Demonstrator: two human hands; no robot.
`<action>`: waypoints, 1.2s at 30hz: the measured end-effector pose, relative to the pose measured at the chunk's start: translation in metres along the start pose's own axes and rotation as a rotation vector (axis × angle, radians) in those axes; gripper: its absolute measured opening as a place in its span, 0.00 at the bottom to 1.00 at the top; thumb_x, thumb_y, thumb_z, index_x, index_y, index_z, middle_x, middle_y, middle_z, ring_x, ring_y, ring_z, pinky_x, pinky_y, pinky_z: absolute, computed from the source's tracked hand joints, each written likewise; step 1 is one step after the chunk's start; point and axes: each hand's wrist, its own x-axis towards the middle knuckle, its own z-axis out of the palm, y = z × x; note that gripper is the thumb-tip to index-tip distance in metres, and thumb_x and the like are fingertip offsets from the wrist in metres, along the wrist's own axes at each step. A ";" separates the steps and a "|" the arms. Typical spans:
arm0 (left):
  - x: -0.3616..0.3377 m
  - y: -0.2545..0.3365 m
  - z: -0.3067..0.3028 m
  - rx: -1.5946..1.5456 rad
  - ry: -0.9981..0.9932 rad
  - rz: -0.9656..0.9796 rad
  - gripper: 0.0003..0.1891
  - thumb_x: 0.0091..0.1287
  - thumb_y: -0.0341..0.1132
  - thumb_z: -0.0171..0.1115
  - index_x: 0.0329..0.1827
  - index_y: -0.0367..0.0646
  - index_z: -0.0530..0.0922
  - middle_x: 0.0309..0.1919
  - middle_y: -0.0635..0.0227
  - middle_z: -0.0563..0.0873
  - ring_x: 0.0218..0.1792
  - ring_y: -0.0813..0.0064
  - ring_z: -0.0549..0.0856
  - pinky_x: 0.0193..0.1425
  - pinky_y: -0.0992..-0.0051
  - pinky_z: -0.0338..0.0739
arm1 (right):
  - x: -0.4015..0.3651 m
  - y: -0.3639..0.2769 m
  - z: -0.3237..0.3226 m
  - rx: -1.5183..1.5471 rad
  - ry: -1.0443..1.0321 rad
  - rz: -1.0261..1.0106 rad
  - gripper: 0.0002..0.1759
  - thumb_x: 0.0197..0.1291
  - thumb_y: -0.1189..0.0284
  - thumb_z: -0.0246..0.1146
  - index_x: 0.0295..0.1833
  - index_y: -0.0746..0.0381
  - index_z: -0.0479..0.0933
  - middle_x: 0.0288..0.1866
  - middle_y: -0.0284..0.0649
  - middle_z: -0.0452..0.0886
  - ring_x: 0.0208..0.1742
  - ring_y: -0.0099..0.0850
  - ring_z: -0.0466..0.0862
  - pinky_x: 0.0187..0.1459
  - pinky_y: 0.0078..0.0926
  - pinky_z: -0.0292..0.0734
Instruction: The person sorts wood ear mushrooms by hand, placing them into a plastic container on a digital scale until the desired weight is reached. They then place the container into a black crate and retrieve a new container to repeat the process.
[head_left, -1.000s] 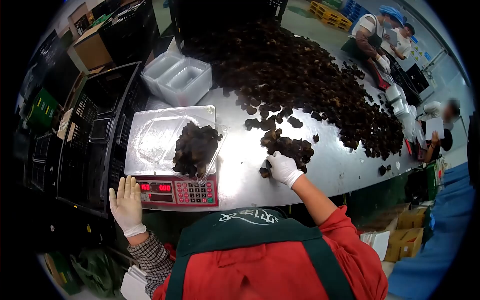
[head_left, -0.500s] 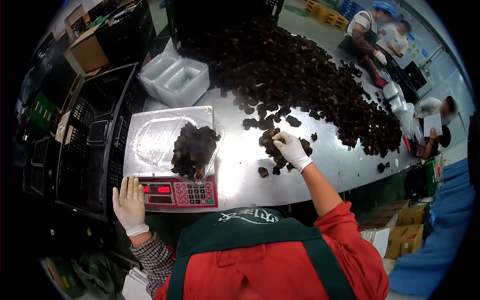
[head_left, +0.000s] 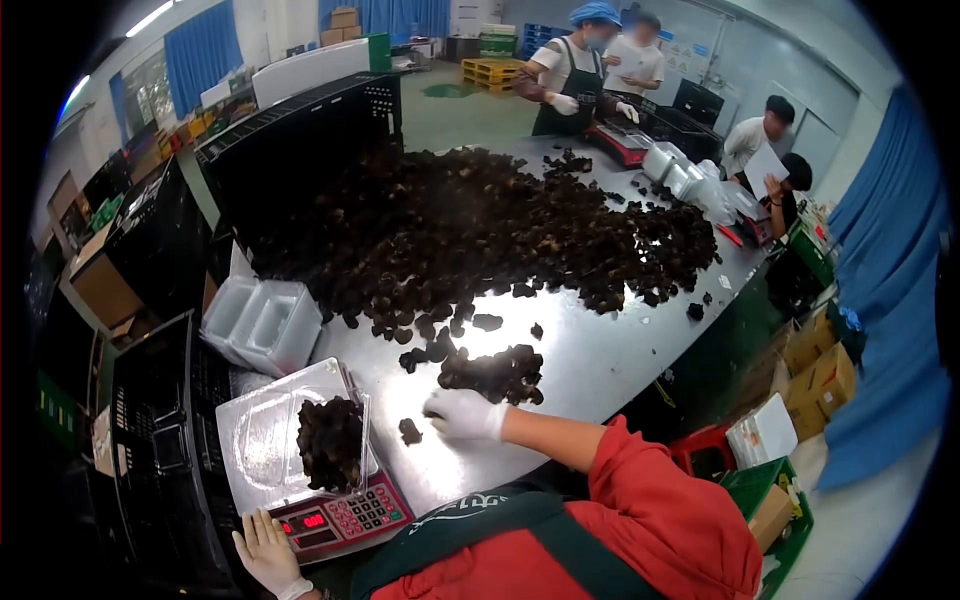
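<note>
My left hand (head_left: 268, 556), in a white glove, is open with its palm up and fingers stretched, beside the front left corner of a red-and-silver digital scale (head_left: 345, 515). On the scale, a clear plastic tray (head_left: 364, 425) holds a heap of dark brown, mushroom-like pieces (head_left: 331, 443). My gloved right hand (head_left: 466, 413) is low over the metal table, fingers curled and closed; what they hold, if anything, is hidden. Just beyond it lies a small cluster of the same pieces (head_left: 492, 374), and one loose piece (head_left: 410, 431) lies to its left.
A large pile of dark pieces (head_left: 470, 230) spreads across the metal table (head_left: 590, 365). Stacked clear containers (head_left: 268, 325) stand behind the scale, with black crates (head_left: 155, 430) at left. Co-workers (head_left: 575, 85) stand at the far side near another red scale (head_left: 622, 145).
The head view has tilted up, showing more of the room. My right hand has moved from the small cluster back towards my body. My left hand stays open beside the scale.
</note>
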 end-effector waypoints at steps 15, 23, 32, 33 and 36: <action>0.002 -0.037 0.021 -0.062 -0.108 -0.212 0.44 0.68 0.50 0.56 0.72 0.25 0.45 0.70 0.39 0.57 0.72 0.49 0.59 0.73 0.56 0.61 | 0.096 -0.119 0.028 -0.238 0.202 -0.589 0.20 0.51 0.66 0.64 0.50 0.61 0.77 0.41 0.42 0.78 0.47 0.41 0.77 0.47 0.41 0.73; 0.022 -0.045 0.030 -0.009 -0.184 -0.221 0.45 0.66 0.49 0.58 0.72 0.23 0.45 0.68 0.40 0.60 0.68 0.52 0.66 0.70 0.57 0.64 | 0.089 -0.121 0.014 -0.127 0.255 -0.683 0.17 0.53 0.65 0.63 0.47 0.62 0.77 0.43 0.43 0.78 0.48 0.42 0.76 0.51 0.41 0.71; 0.044 -0.045 0.065 0.198 0.020 -0.111 0.49 0.61 0.63 0.58 0.69 0.27 0.53 0.62 0.52 0.65 0.56 0.60 0.73 0.63 0.64 0.68 | 0.084 -0.110 -0.015 0.144 0.451 -0.592 0.15 0.59 0.64 0.59 0.45 0.64 0.77 0.44 0.48 0.77 0.49 0.48 0.77 0.52 0.43 0.73; 0.045 -0.045 0.073 0.229 0.026 -0.098 0.50 0.61 0.64 0.58 0.70 0.27 0.52 0.63 0.52 0.65 0.55 0.61 0.73 0.63 0.65 0.68 | 0.082 -0.105 -0.023 0.139 0.408 -0.436 0.16 0.60 0.63 0.59 0.47 0.64 0.77 0.47 0.50 0.77 0.50 0.47 0.77 0.54 0.42 0.73; 0.055 -0.047 0.088 0.452 0.099 0.163 0.43 0.66 0.68 0.44 0.65 0.33 0.66 0.57 0.57 0.71 0.54 0.64 0.73 0.64 0.66 0.65 | 0.095 -0.079 -0.025 0.210 0.424 -0.229 0.25 0.65 0.55 0.56 0.55 0.65 0.75 0.55 0.51 0.76 0.56 0.48 0.76 0.58 0.39 0.71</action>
